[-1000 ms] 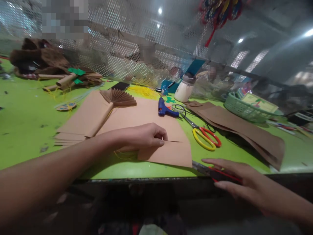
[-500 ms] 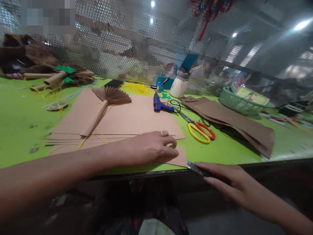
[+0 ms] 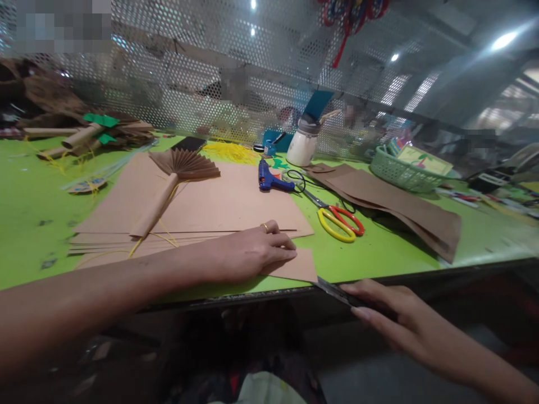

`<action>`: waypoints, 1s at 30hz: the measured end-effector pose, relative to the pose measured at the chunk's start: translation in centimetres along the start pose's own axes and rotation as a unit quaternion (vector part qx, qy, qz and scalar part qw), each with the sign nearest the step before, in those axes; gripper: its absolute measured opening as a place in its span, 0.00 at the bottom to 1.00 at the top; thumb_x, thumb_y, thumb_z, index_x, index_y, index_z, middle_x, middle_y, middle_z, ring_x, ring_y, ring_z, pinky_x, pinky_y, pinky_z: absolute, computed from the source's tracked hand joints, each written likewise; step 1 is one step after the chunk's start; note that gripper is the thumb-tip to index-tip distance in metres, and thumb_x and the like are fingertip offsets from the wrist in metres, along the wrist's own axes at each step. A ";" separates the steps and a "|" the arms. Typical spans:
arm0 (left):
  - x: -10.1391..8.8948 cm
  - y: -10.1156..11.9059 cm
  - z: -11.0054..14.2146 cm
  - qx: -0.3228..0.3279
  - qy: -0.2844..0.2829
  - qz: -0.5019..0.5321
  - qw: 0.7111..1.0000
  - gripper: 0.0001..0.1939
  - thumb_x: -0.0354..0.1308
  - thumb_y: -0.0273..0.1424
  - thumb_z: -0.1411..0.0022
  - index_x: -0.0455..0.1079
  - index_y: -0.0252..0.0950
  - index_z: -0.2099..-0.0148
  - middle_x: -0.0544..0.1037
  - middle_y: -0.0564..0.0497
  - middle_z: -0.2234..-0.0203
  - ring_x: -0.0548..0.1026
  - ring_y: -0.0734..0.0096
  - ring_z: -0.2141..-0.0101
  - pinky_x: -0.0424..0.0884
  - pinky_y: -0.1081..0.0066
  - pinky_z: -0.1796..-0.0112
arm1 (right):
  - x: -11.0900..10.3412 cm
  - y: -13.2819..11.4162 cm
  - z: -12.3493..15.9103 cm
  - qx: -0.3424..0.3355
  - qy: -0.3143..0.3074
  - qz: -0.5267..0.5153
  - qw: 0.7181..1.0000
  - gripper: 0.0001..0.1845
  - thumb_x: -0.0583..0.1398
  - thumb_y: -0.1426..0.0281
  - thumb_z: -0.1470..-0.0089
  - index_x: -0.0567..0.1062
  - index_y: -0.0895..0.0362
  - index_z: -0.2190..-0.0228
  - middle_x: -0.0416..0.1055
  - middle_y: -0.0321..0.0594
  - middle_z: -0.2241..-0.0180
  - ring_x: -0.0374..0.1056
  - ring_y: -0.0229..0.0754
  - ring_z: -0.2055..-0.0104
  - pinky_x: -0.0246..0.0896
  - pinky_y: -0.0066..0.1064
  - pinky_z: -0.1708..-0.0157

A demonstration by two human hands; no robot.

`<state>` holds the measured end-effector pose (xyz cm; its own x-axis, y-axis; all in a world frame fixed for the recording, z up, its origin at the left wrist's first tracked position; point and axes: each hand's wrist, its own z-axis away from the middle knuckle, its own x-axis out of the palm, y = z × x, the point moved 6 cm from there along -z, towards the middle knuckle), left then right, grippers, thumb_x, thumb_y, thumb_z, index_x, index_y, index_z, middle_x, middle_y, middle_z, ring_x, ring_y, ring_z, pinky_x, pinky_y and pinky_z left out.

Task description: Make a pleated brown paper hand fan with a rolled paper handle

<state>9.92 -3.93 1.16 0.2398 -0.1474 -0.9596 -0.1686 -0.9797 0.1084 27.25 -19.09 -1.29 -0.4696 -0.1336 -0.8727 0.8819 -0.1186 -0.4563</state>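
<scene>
My left hand, a ring on one finger, lies over a strip of brown paper at the table's front edge. Its fingers are slightly bent and press down on the paper. My right hand is closed around a dark utility knife, whose metal blade points left and touches the strip's right corner. Behind my left hand is a stack of brown paper sheets. On that stack rests a pleated paper fan with a rolled paper handle and yellow string.
Scissors with yellow and red handles lie right of the stack, near a blue glue gun. Folded dark brown paper, a green basket and a white bottle stand farther back. Rolled paper pieces lie back left.
The camera view has shifted slightly, so everything sits a little farther left. My left hand still presses the paper, and the knife blade stays at the strip's corner.
</scene>
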 end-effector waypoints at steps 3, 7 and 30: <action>0.1 0.0 0.0 0.000 -0.004 0.008 1.000 0.15 0.45 0.26 0.31 0.70 0.32 0.49 0.74 0.42 0.52 0.66 0.61 0.57 0.61 0.64 0.56 | 0.2 0.1 0.5 -0.005 0.014 0.009 1.000 0.20 0.52 0.55 0.38 0.71 0.49 0.49 0.73 0.41 0.49 0.69 0.46 0.48 0.64 0.36 0.49; 0.1 -0.2 0.0 -0.011 -0.003 0.016 1.000 0.15 0.44 0.28 0.30 0.71 0.32 0.50 0.74 0.42 0.51 0.65 0.61 0.56 0.62 0.64 0.56 | 0.3 -0.9 0.1 -0.023 0.039 0.019 0.999 0.19 0.53 0.58 0.38 0.71 0.49 0.49 0.74 0.41 0.50 0.69 0.46 0.48 0.65 0.35 0.50; -0.4 -0.2 0.1 -0.015 0.044 0.017 0.999 0.15 0.44 0.29 0.30 0.72 0.34 0.53 0.75 0.43 0.57 0.67 0.62 0.58 0.64 0.65 0.57 | 0.7 -3.3 -0.2 -0.029 0.051 0.001 0.998 0.15 0.53 0.61 0.37 0.72 0.50 0.52 0.76 0.40 0.54 0.72 0.43 0.52 0.68 0.32 0.54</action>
<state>9.78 -3.64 1.46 0.3172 -0.1913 -0.9289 -0.1506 -0.9772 0.1499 24.04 -18.59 -0.47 -0.4640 -0.0319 -0.8852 0.8849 -0.0618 -0.4616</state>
